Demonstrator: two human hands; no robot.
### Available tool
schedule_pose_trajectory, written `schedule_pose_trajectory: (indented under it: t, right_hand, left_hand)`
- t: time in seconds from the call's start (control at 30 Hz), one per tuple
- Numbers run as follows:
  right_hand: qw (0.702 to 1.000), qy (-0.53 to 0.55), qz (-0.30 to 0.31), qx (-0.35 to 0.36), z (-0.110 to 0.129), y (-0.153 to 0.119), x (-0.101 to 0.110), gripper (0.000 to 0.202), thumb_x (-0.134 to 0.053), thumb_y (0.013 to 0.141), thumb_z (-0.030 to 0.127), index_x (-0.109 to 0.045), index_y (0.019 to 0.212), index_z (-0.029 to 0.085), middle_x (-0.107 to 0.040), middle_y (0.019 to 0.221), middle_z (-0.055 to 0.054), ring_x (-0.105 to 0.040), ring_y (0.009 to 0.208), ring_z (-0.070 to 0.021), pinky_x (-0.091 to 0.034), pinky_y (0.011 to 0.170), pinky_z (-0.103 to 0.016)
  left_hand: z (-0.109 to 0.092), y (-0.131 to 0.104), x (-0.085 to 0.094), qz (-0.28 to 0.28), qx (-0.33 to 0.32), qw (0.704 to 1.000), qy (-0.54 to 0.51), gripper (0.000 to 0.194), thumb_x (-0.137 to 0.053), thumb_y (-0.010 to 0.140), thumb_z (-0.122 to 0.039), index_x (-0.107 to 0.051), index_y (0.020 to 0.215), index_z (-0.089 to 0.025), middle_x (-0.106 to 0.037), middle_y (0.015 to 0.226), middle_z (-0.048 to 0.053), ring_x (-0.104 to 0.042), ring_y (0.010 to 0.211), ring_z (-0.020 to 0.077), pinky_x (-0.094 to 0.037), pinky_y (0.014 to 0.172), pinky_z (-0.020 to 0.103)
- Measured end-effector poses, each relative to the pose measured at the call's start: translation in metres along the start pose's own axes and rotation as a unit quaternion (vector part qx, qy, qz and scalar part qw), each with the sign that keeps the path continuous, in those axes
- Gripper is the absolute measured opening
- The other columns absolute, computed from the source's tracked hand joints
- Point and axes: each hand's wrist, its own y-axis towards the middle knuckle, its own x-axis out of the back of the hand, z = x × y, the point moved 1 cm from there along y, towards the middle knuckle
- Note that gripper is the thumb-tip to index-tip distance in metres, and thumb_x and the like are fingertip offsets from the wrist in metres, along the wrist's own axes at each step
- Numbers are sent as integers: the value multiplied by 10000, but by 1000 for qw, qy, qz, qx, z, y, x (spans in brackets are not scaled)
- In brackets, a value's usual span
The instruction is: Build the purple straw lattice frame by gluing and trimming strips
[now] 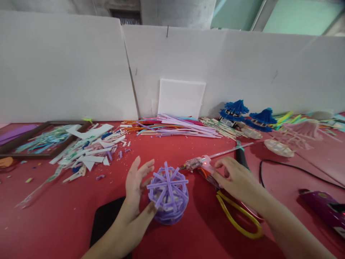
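A round purple lattice ball (168,194) made of fuzzy sticks stands on the red table, with crossed sticks on its top. My left hand (138,194) is at its left side, fingers apart and raised, the thumb by the ball's lower left edge. To the right, my right hand (233,178) has its fingers bent at a pink glue gun (207,163) with a small red light. The gun's tip points left toward the ball, and a clear glue stick (231,150) sticks out of its back.
Yellow-handled scissors (239,219) lie beneath my right hand. A black flat object (106,219) is under my left wrist. Purple sticks (188,127) lie behind, white scraps (94,147) left, blue-roofed models (261,118) at the back right, a purple tool (323,208) right.
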Motion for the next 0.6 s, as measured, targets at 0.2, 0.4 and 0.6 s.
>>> schedule_pose_trajectory:
  t: [0.2, 0.4, 0.6]
  right_hand:
    - [994, 14, 101, -49, -4, 2, -11, 231, -500, 866, 422, -555, 757, 225, -685, 811, -78, -647, 766, -247, -428, 660, -326]
    - [991, 65, 91, -68, 0, 0, -17, 291, -414, 886, 419, -536, 699, 232, -681, 777, -98, -643, 746, -258, -445, 691, -348]
    - [981, 133, 2, -138, -2, 2, -17, 272, -511, 828, 481, -565, 872, 218, -697, 845, -103, -669, 810, -279, -490, 666, -347]
  left_hand:
    - [-2, 9, 10, 5, 40, 999, -19, 714, -688, 839, -484, -382, 1447, -268, -676, 1129, 98, -685, 973, 241, -541, 924, 396]
    - [-9, 11, 11, 65, 97, 990, -81, 671, -726, 793, -536, -493, 1371, -288, -736, 1071, 67, -708, 947, 236, -565, 801, 298]
    - [-10, 13, 8, 112, 183, 961, -176, 571, -807, 743, -334, -598, 1273, -297, -713, 1176, 68, -690, 1040, 256, -537, 876, 326]
